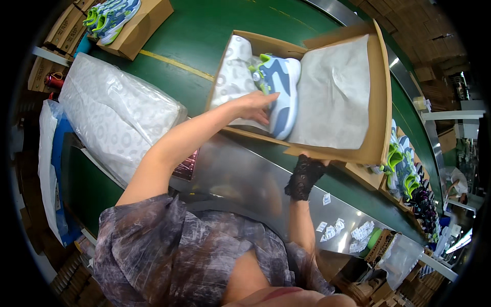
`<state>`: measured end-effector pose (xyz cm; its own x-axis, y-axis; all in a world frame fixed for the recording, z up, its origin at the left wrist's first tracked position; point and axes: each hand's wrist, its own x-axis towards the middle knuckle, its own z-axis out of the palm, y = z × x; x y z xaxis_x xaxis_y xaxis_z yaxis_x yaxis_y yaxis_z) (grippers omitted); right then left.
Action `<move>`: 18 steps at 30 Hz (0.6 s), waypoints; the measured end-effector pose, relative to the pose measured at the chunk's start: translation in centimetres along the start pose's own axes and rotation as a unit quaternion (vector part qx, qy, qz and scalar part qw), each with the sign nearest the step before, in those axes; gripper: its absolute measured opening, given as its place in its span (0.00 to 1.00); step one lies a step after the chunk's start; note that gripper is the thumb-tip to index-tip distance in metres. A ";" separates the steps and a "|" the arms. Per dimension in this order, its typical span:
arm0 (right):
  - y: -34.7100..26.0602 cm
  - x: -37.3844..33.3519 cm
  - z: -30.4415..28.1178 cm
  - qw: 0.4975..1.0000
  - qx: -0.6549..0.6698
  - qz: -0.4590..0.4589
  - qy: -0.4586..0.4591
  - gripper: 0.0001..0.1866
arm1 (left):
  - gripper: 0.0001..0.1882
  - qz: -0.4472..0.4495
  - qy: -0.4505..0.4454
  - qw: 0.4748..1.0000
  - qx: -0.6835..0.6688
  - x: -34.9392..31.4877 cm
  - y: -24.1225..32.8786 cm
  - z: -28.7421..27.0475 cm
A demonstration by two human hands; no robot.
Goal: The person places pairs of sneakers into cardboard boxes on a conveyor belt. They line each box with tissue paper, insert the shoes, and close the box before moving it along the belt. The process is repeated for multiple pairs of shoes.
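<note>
An open brown cardboard shoe box (pixel 244 132) lies tilted on the work surface ahead of me. In it, a blue and white sneaker (pixel 283 82) with lime-green trim rests beside patterned white tissue paper (pixel 232 77). My left hand (pixel 254 107) reaches over the box's near wall, index finger stretched out and fingers apart, touching the sneaker's side. A plain white paper sheet (pixel 332 97) covers the inside of the lid. My right hand (pixel 306 176), in a black lace glove, is closed at the lid's near edge (pixel 353 155); its fingers are partly hidden there.
At left lies a large plastic-wrapped stack of patterned tissue (pixel 120 102). More sneakers sit on a box (pixel 140 30) at far left and in an open box (pixel 401 158) at right. Small white packets (pixel 332 230) are scattered along the metal edge (pixel 245 174) of the green conveyor (pixel 199 30).
</note>
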<state>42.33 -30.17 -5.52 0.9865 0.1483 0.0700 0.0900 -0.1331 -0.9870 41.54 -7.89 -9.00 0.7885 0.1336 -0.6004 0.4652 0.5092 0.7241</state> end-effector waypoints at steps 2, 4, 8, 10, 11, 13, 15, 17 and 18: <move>0.2 1.3 -0.2 0.995 -0.006 -0.100 0.029 0.27 | 0.29 0.040 -0.059 0.997 0.000 -2.4 1.1 0.8; -0.8 2.5 0.4 0.962 -0.165 -0.217 -0.016 0.32 | 0.24 0.176 0.034 0.983 -0.048 -4.1 1.3 -1.0; 3.7 2.7 1.0 0.765 -0.512 -0.357 -0.160 0.34 | 0.28 0.267 0.306 0.913 0.044 -4.4 0.2 -4.1; 5.1 2.2 1.7 0.766 -0.492 -0.378 -0.170 0.35 | 0.33 0.248 0.359 0.889 0.139 -0.7 -3.7 -6.6; 4.9 2.0 1.8 0.763 -0.492 -0.382 -0.171 0.36 | 0.31 0.256 0.347 0.894 0.119 -0.9 -3.9 -5.8; 4.9 1.5 1.5 0.764 -0.494 -0.381 -0.169 0.37 | 0.29 0.238 0.334 0.907 0.093 -2.2 -4.0 -4.4; 5.5 1.2 0.8 0.770 -0.493 -0.372 -0.162 0.38 | 0.30 0.282 0.288 0.913 0.068 -3.0 -4.2 -3.9; 5.2 1.2 0.9 0.755 -0.506 -0.382 -0.168 0.37 | 0.32 0.241 0.247 0.935 0.082 -2.6 -4.5 -5.5; 5.0 1.2 1.0 0.747 -0.512 -0.387 -0.171 0.37 | 0.33 0.185 0.233 0.953 0.054 -2.2 -4.3 -6.3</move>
<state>43.85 -29.63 -10.54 0.5073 0.7883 0.3481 0.8464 -0.5318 -0.0290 35.24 -5.04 -12.93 0.6538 0.6631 -0.3645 0.2482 0.2671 0.9311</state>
